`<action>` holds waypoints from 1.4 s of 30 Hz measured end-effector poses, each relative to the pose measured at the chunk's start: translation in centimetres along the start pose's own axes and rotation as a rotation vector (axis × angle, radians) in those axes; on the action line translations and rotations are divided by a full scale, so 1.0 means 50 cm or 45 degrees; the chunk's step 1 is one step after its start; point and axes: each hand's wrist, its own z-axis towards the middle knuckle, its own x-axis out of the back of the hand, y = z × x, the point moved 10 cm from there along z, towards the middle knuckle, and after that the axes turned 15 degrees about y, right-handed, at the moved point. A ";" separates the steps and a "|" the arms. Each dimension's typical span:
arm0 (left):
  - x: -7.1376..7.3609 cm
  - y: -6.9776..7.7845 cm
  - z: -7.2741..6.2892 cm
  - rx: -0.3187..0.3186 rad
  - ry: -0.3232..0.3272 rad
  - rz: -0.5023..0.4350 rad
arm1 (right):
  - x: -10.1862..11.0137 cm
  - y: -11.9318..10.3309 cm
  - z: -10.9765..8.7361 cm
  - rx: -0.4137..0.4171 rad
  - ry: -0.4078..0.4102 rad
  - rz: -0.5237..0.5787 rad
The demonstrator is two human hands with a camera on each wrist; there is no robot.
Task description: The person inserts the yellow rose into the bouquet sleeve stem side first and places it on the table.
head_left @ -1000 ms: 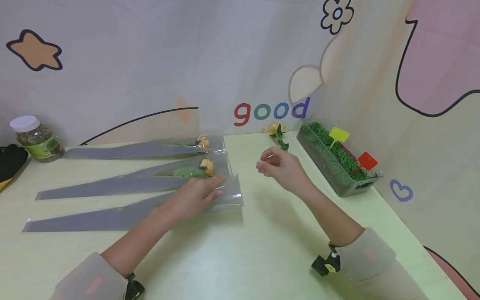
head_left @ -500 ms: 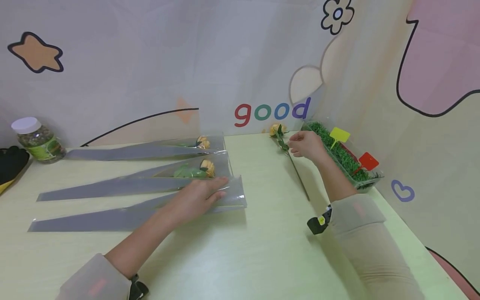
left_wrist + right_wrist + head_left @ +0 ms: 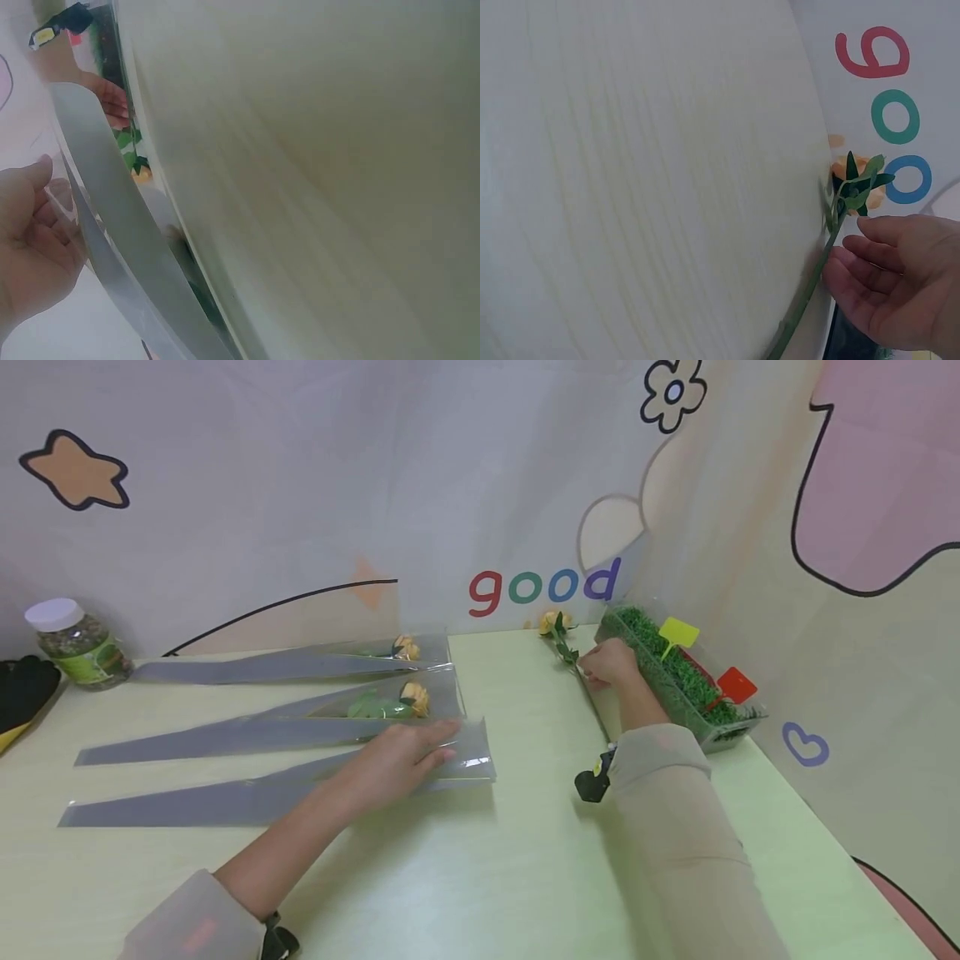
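My left hand (image 3: pixel 397 762) holds the opening end of the nearest grey-and-clear flower sleeve (image 3: pixel 172 797). In the left wrist view, clear film lies across the fingers of my left hand (image 3: pixel 37 240). A yellow rose (image 3: pixel 557 620) lies at the back of the table, with its green stem pointing towards me. Beside that stem is my right hand (image 3: pixel 611 662). In the right wrist view the fingers of my right hand (image 3: pixel 900 277) are loosely bent, their tips at the stem (image 3: pixel 802 292); the thumb is apart from it.
Two more sleeves, the middle sleeve (image 3: pixel 202 739) and the back sleeve (image 3: pixel 247 668), each contain a yellow rose. A clear planter of artificial grass (image 3: pixel 675 681) stands close to my right hand. A lidded jar (image 3: pixel 82 647) and a black item (image 3: pixel 26 689) sit at the left.
My right hand has moved back and right to the rose stem, uncovering it on the way. My left hand stays on the nearest sleeve, which has shifted slightly right.
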 end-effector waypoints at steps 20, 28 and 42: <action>-0.002 -0.006 0.000 0.019 -0.002 0.015 | -0.011 -0.010 0.026 0.105 0.149 -0.233; 0.001 -0.011 -0.004 0.013 -0.014 0.031 | -0.005 -0.026 0.013 0.134 0.158 -0.285; 0.001 -0.008 -0.004 0.013 -0.016 0.027 | 0.005 -0.082 -0.018 0.223 0.062 -0.056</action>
